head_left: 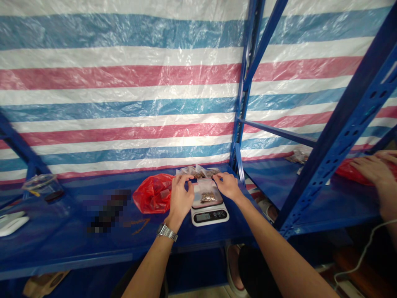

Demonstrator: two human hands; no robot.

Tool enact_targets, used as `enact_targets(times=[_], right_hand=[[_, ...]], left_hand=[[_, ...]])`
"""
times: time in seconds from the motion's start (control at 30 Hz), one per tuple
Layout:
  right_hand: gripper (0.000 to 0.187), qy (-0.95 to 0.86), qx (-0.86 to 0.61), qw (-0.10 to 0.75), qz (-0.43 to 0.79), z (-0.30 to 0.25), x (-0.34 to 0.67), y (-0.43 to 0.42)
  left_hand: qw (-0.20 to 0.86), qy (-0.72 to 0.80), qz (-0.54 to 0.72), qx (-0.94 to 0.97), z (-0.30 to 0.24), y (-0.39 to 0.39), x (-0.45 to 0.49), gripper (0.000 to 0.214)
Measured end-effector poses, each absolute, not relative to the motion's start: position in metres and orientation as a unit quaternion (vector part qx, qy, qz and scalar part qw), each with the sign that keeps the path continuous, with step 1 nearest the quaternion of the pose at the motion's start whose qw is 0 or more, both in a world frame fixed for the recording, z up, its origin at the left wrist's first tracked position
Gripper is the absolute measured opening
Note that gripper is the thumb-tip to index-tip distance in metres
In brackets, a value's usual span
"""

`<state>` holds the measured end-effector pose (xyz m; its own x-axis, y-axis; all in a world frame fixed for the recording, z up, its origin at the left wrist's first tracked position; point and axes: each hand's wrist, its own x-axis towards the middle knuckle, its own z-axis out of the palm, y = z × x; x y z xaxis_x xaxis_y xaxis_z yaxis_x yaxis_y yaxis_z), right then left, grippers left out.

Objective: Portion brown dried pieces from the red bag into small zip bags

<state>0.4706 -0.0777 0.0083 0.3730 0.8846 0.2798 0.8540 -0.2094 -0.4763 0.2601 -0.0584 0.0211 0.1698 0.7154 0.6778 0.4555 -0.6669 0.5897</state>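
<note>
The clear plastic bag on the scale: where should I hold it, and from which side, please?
Pinch the top edge of the clear plastic bag near its two upper corners, coming from left and right, where your left hand and right hand already are. The bag lies flat, and this upper part looks free of the brown contents, which sit lower.

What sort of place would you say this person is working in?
Probably a makeshift packing area: blue steel shelving, a striped tarp behind, and a digital scale with small bags.

small plastic bag (206,193) on digital scale (209,217)
</note>
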Motion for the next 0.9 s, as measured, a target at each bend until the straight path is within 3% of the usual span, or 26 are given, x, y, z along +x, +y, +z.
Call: enact_targets(times=[0.9], right_hand=[[0.04,-0.563,-0.781,0.27,0.027,0.0063,0.4687,-0.0774]], left_hand=[[0.135,0.387,0.511,0.756,0.0202,-0.0555,0.254,0.026]])
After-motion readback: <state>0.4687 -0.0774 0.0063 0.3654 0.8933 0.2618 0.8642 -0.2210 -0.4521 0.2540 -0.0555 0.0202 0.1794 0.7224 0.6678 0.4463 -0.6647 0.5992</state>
